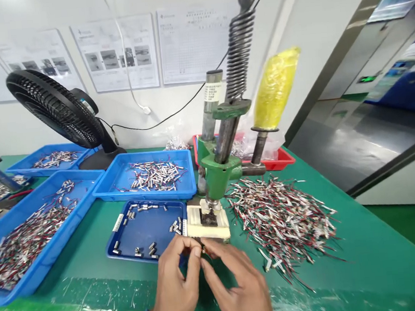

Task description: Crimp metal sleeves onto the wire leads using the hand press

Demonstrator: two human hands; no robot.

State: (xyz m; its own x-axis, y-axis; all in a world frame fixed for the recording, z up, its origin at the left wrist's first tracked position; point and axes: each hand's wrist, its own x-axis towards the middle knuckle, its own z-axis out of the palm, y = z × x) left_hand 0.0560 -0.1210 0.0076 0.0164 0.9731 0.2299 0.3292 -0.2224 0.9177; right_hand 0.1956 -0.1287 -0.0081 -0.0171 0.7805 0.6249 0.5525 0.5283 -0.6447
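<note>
My left hand [180, 279] and my right hand [240, 281] meet at the front of a green hand press [218, 176]. Thumb and forefinger of each are pinched around a small part with thin wires [203, 250], mostly covered by the fingertips. Just behind the fingers is the press's cream-coloured base block [208, 230], with the ram lowered close to a dark seat in it. To the left of the press lies a dark blue tray [141, 231] with several small metal cylinders [152, 248]. A large loose heap of wired parts [283, 216] spreads to the right.
Blue bins [145, 195] [39, 272] of wired parts stand left and behind. A black fan [58, 108] is at the back left. Upright beside the press rises its yellow-wrapped handle [276, 91]. Behind it sits a red bin [282, 161] with plastic bags.
</note>
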